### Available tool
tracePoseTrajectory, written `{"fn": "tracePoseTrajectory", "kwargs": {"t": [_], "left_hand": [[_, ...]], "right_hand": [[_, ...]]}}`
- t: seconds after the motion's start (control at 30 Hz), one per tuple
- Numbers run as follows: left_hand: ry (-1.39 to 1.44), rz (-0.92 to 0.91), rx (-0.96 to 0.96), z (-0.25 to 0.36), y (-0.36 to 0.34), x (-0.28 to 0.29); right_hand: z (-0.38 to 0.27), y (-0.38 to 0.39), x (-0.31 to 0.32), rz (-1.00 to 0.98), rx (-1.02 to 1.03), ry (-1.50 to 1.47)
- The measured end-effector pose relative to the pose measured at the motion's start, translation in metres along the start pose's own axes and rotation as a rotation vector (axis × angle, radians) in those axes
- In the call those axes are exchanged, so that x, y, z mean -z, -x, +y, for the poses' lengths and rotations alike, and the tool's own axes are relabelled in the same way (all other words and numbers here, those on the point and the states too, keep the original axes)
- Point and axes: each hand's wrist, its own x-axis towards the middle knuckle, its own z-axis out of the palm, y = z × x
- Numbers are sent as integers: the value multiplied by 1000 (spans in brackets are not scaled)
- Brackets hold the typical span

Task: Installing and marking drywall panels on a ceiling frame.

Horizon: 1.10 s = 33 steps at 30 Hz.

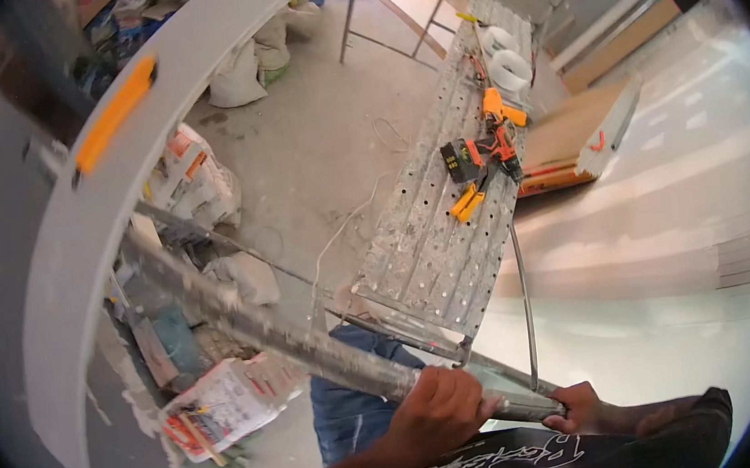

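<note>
A long, grey, plaster-smeared pole (314,350) slants from the lower middle up to the left. My left hand (439,410) is closed round it near its lower end. My right hand (583,408) is closed at the very end of the same pole, beside a thin scaffold rail (499,369); part of its fingers is hidden. Beyond the pole's far end, a long white panel (61,294) curves across the left side, with a blurred yellow-orange tool (116,115) on it. I cannot tell whether pole and panel touch.
A perforated metal scaffold platform (396,259) carries a cordless drill (487,151), a yellow-handled tool (470,201) and white tape rolls (508,69). Stacked boards (580,144) stand at right. White sacks (235,75), an opened bag (228,405) and rubble lie below, with a cable (338,229) across the floor.
</note>
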Motion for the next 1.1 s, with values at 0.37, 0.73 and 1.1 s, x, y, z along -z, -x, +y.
{"fn": "tracePoseTrajectory", "kwargs": {"t": [0.37, 0.73, 1.1], "left_hand": [[31, -551, 127, -60, -29, 90], [-25, -1539, 30, -92, -99, 104], [18, -1601, 95, -114, -69, 88]], "right_hand": [[-43, -89, -44, 143, 317, -131], [-52, -86, -44, 19, 166, -194], [-56, -73, -37, 201, -1, -254]]}}
